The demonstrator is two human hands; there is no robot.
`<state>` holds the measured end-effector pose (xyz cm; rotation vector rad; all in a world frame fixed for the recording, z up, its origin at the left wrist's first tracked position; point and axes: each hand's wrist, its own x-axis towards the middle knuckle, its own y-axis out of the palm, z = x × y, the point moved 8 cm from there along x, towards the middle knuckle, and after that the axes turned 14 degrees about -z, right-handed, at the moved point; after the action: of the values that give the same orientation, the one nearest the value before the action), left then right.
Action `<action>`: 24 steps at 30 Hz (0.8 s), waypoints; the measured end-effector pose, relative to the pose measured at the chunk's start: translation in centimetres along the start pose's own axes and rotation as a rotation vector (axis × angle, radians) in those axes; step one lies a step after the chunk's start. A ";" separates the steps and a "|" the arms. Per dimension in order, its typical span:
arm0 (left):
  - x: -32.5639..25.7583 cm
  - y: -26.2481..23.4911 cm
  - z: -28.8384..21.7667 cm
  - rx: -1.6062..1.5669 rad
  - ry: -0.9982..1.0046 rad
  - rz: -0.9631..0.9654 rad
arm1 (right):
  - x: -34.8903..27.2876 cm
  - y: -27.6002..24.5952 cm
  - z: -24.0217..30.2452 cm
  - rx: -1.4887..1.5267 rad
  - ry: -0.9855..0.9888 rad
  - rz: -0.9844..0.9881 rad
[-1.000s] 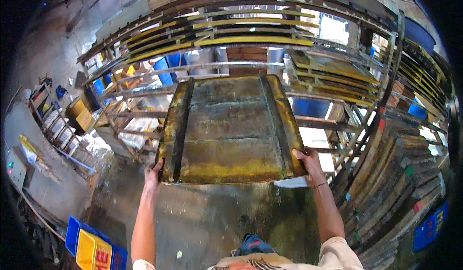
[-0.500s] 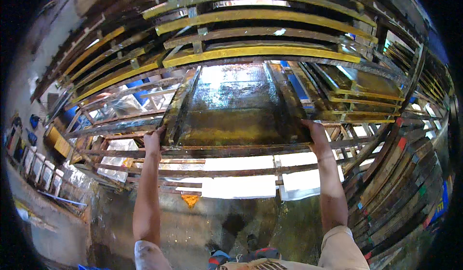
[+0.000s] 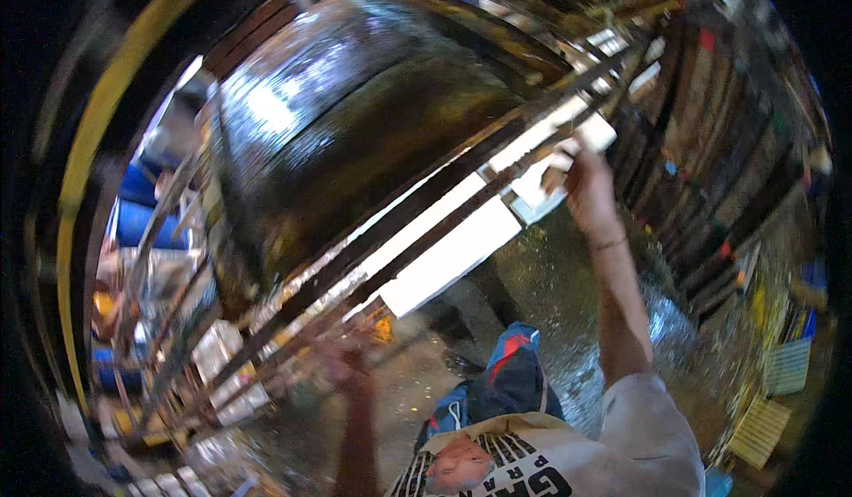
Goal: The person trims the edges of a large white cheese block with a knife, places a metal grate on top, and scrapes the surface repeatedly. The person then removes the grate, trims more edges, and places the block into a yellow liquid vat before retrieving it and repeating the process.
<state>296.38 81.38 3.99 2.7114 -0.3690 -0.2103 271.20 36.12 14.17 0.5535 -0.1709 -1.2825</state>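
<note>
A wide, dark wooden tray (image 3: 382, 133) with a wet, shiny face rests on the slatted rack in front of me. My right hand (image 3: 587, 186) is off it, over the rack's right end, beside white sheets (image 3: 457, 253) that show below the rails. Its fingers look bent, but motion smears them. Low on the left, my left hand (image 3: 346, 364) is a blur near the lower rack rail (image 3: 417, 262), apart from the tray. Whether either hand holds anything cannot be made out.
Long dark wooden boards (image 3: 710, 160) stand stacked at the right. A yellow-edged slat (image 3: 98, 151) curves down the left side. Blue drums (image 3: 151, 217) show through the frame. Yellow slatted pieces (image 3: 761, 430) lie on the floor at the lower right.
Both hands have let go of the tray's near corners; the left has dropped toward me, the right has moved to the rack's right end. My view has turned and come closer to the tray.
</note>
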 end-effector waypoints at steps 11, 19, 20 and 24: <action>9.4 -12.4 37.1 1.180 -0.249 0.246 | 9.8 -19.2 -41.8 -1.416 -0.243 -0.159; 30.0 -23.2 43.3 0.955 -0.178 -0.046 | 29.6 -12.8 -50.8 -1.128 -0.231 0.003; 31.3 -22.0 43.8 0.742 -0.263 -0.101 | 31.2 -11.6 -51.7 -1.249 -0.167 0.040; 31.9 -18.4 40.4 0.424 -0.070 -0.093 | 35.8 -7.6 -55.9 -1.294 -0.058 0.459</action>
<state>323.04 74.02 -43.16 3.1490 -0.3387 -0.2815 298.65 17.69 -43.94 -0.6104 0.4551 -0.7296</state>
